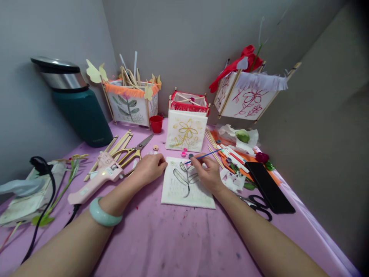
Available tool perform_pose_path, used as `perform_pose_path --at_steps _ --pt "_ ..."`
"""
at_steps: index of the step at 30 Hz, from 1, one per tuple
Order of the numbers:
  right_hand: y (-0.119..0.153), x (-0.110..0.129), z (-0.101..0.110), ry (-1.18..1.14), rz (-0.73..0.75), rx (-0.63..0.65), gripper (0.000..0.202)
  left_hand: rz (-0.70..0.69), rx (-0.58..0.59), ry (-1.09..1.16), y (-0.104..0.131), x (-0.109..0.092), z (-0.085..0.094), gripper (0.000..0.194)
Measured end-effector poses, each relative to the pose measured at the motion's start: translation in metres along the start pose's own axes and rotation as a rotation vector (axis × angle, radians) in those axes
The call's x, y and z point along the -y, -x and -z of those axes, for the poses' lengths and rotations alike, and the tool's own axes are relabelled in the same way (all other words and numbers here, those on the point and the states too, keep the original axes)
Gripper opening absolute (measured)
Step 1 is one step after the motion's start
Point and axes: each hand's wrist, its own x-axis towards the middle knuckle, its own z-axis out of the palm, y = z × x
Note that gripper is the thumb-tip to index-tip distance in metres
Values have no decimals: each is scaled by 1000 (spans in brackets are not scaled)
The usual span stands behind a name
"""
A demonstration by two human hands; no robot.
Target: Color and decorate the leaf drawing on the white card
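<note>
In front of me a white square panel (178, 192) lies flat, painted with a dark stem and several outlined leaves. My right hand (208, 175) is closed round a thin paintbrush with a blue handle (211, 152); its tip is at the top leaf. My left hand (150, 168) rests beside the panel's upper left edge, fingers curled; whatever they hold, if anything, is hidden. Just beyond the panel are a small dark paint pot (191, 156) and a small pink pot (183, 154). Behind them another panel (187, 132) with a yellow flower stands upright.
Left are a pink glue gun (99, 179), gold-handled scissors (134, 152), wooden sticks (122, 142) and a teal bottle (83, 115). A red cup (156, 124) and decorated boxes (131, 109) stand behind. Right lie a black phone (269, 188), black-handled scissors (259, 206) and paper scraps (233, 181).
</note>
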Motion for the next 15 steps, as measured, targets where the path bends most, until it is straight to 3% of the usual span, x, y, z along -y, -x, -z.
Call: perform_pose_path --at_steps 15 --pt "-1 0 0 -19 18 58 15 3 -3 -30 -1 0 -2 25"
